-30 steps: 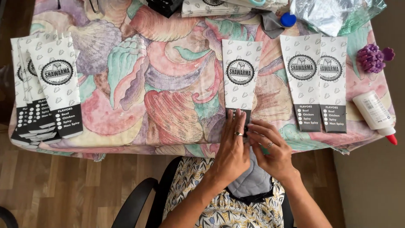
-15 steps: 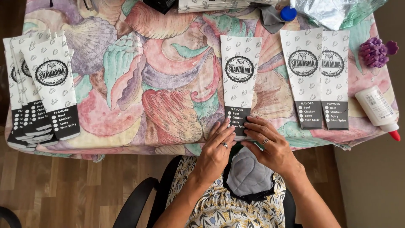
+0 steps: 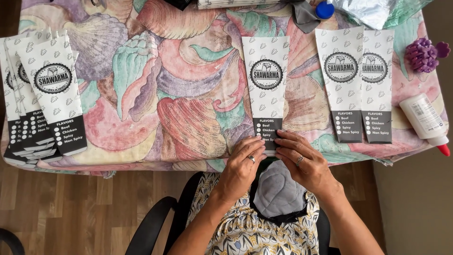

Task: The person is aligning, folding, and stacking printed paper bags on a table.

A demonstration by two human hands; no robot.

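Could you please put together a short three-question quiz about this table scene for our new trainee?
1. True or false: both hands press on the dark bottom end of the middle paper sleeve.
2. Which lies at the table's right edge? A) a glue bottle with a red tip B) scissors C) a stapler
3. Fill in: the stack of paper sleeves lies on the table's ____ side.

Key:
1. True: the left hand and right hand both rest fingertips there.
2. A, the glue bottle.
3. Left, seen from the person, on the shell-patterned tablecloth.
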